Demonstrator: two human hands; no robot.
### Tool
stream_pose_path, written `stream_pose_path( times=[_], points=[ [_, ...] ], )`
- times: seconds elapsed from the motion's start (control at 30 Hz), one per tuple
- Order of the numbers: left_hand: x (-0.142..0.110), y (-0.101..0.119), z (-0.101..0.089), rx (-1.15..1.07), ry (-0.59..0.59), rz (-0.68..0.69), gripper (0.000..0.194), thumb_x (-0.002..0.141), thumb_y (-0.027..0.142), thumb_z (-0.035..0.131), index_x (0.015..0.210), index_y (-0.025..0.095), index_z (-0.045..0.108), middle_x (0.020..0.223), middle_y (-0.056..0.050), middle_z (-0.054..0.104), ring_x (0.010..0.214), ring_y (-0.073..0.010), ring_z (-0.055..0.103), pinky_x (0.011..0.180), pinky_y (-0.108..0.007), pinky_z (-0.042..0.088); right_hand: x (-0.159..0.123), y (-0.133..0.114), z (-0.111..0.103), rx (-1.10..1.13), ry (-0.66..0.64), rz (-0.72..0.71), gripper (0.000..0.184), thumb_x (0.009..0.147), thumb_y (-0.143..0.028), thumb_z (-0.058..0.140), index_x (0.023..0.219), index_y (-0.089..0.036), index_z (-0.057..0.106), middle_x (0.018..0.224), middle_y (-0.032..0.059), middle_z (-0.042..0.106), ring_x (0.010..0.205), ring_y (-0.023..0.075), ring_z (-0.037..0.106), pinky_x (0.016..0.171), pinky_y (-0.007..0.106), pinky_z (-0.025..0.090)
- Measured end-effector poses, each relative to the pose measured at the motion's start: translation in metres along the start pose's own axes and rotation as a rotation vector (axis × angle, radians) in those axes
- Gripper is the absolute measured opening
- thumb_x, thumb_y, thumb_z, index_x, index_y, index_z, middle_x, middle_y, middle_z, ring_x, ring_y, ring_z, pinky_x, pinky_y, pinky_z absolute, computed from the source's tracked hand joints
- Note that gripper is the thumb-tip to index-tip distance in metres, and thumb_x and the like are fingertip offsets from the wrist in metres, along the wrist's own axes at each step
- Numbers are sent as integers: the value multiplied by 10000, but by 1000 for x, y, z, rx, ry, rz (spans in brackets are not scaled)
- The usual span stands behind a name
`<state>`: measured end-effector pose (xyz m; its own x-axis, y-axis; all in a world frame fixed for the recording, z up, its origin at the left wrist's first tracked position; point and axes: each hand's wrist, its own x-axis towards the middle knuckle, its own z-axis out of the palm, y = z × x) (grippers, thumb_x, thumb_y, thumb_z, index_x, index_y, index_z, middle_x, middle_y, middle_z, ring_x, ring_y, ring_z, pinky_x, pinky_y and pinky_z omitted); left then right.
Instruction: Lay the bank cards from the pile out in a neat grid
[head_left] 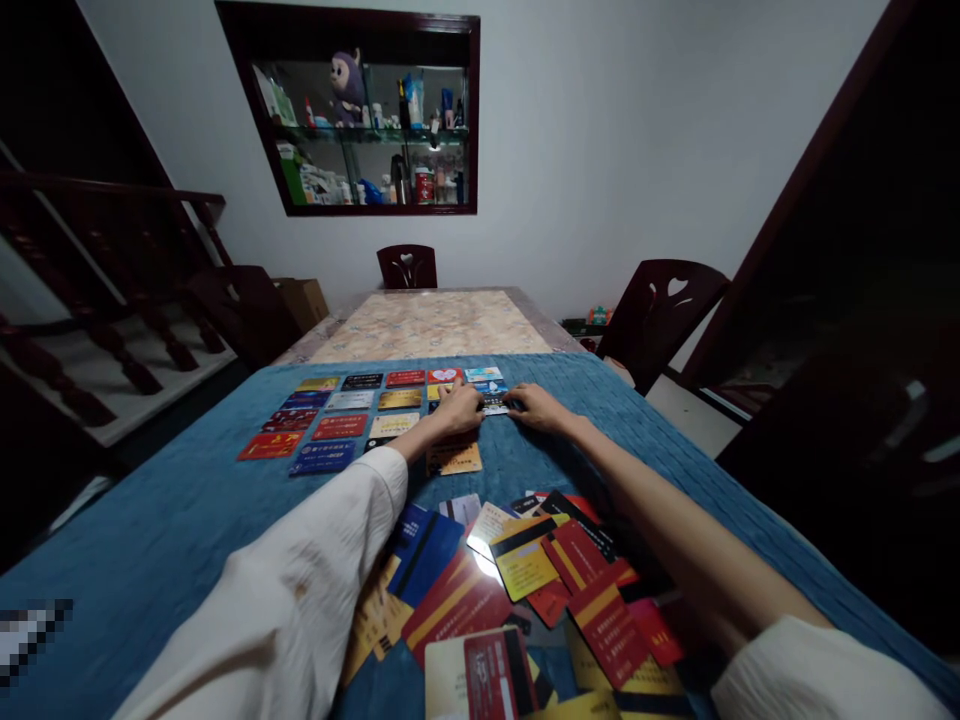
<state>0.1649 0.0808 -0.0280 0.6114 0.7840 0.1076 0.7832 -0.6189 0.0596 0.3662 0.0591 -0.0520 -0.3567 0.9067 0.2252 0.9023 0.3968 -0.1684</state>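
Observation:
Both my arms stretch forward over a blue cloth (172,520). My left hand (459,408) and my right hand (537,407) meet at a pale card (495,404) at the right end of a grid of cards (341,412) laid in rows. The fingers of both hands rest flat on that card's edges. A yellow card (454,458) lies just under my left wrist. Close to me sits a loose heap of red, yellow and blue cards (525,580), partly covered by my forearms.
The table runs on past the cloth with a patterned top (431,325). Dark wooden chairs stand at the far end (406,266), the right (664,310) and the left (240,310). A wall niche (367,120) holds bottles and a toy. A stair rail (112,260) is at left.

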Motion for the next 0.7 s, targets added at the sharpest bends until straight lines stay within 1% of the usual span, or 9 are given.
stream_pose_path(
  times=[0.17,0.37,0.47,0.57,0.7],
  points=[
    [0,2,2,17,18,10,255,834,283,579,1027,235,739,1182,-129,646,1213,-376,438,931,-538,376,-1,-1,2,-26,13,37,318,854,-267,627,1149,-183,714,1110,112,716,1010,231,643,894,273,445],
    [-4,10,-4,64,12,32,263,805,197,553,998,199,731,1157,-149,652,1179,-371,452,915,-543,390,-3,-5,1,-62,8,70,332,869,-271,614,1181,-201,701,1169,125,692,1039,238,632,910,286,447],
    [-8,14,-10,87,15,47,252,798,180,545,983,180,717,1140,-158,656,1176,-370,447,922,-555,380,-8,-7,-5,-78,4,77,362,859,-261,626,1211,-200,683,1161,117,687,1040,228,626,915,277,442],
    [-15,19,-16,97,37,70,257,821,195,523,1007,165,699,1171,-170,636,1187,-365,432,936,-568,361,-18,-8,-14,-93,9,91,387,858,-270,630,1236,-196,667,1178,126,670,1045,238,613,908,295,444],
    [-27,30,-23,100,69,150,264,824,203,528,1036,193,685,1197,-147,615,1209,-349,408,957,-561,336,-38,-8,-27,-113,22,102,363,872,-302,620,1221,-219,674,1186,119,659,1069,268,577,874,337,449]
  ],
)
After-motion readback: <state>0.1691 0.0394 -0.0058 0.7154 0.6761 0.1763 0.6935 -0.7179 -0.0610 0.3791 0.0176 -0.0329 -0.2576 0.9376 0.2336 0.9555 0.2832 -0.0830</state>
